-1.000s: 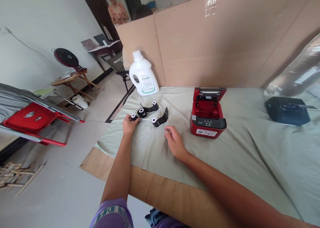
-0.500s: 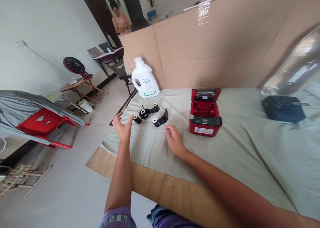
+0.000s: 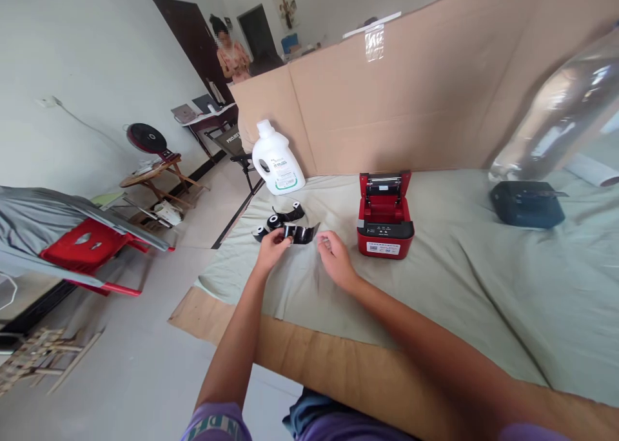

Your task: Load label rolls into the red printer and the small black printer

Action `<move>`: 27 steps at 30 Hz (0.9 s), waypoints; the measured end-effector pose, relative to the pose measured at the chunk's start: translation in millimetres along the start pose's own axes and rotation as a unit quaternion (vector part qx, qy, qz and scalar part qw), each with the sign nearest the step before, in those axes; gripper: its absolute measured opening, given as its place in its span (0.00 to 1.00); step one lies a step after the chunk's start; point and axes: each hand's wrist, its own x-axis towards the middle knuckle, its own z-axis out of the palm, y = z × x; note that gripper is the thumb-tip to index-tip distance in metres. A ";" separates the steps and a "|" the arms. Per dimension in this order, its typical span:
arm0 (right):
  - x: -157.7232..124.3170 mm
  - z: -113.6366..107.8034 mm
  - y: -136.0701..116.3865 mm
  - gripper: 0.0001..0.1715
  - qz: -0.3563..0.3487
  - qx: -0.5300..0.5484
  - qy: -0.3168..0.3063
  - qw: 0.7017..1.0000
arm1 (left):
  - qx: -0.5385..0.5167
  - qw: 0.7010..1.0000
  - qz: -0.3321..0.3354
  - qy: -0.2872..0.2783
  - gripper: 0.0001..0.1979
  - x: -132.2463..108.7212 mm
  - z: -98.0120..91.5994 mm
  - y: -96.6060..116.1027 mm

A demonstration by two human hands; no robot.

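My left hand (image 3: 272, 251) is closed around a black paper roll (image 3: 303, 235), raised slightly off the cloth, its loose strip stretching to the right. At the free end of that strip is my right hand (image 3: 336, 262), fingers curled together; whether they pinch the strip is hard to make out. Behind my left hand lie several more black rolls with white cores, among them a roll standing on end (image 3: 275, 222) and a partly unrolled one (image 3: 296, 210). Right of my hands stands a red and black label printer (image 3: 385, 225), its lid raised and its red bay exposed.
A white detergent jug (image 3: 278, 160) stands behind the rolls, before a cardboard panel (image 3: 387, 106). A dark device (image 3: 526, 204) and a clear plastic bag (image 3: 551, 112) are at right. The table's wooden edge (image 3: 300, 338) runs nearest me. A person (image 3: 233, 57) is in the background.
My left hand has moved right and taken hold of a black paper roll, lifting and turning it. My right hand stays near the strip's end. The view has shifted slightly.
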 end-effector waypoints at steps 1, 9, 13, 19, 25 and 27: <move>7.2 -7.1 -11.6 0.10 -0.011 0.010 -0.011 1.000 | -0.022 1.000 0.005 0.003 0.12 1.5 -5.9 9.0; 44.0 -103.7 -119.2 0.14 -0.117 -0.082 -0.048 0.989 | -0.175 0.975 0.089 -0.107 0.22 14.8 19.7 104.4; 41.8 -141.2 -130.5 0.18 -0.108 -0.172 -0.105 0.974 | -0.207 0.950 0.109 -0.208 0.26 24.2 61.7 139.1; 46.7 -160.6 -120.3 0.20 -0.084 -0.261 -0.108 0.956 | -0.161 0.959 0.138 -0.187 0.34 32.9 108.9 151.9; 59.2 -169.7 -103.8 0.18 -0.052 -0.374 -0.126 0.918 | -0.102 0.966 0.093 -0.219 0.39 20.8 124.1 140.1; 64.6 -174.7 -94.6 0.19 -0.007 -0.436 -0.121 0.892 | -0.086 0.958 0.081 -0.263 0.44 14.3 120.2 143.5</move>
